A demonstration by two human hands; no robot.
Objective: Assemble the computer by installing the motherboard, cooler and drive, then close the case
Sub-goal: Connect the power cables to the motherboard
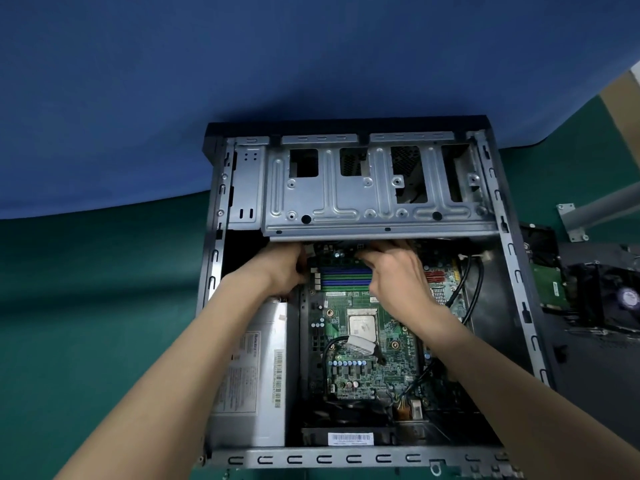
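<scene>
Both the left hand [282, 271] and the right hand [398, 271] reach into the open case [519, 271]. Their fingers are tucked under the drive cage [346, 202]; I cannot tell what they grasp. The motherboard [363, 368] lies directly beneath them. The cooler [620, 299] and the drive [550, 289] sit well to their right.

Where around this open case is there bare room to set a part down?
Bare: green mat left of the case, and the dark floor between motherboard and right wall. Crowded: under the drive cage, where left hand and right hand work, and right of the case, where drive and cooler lie.
</scene>
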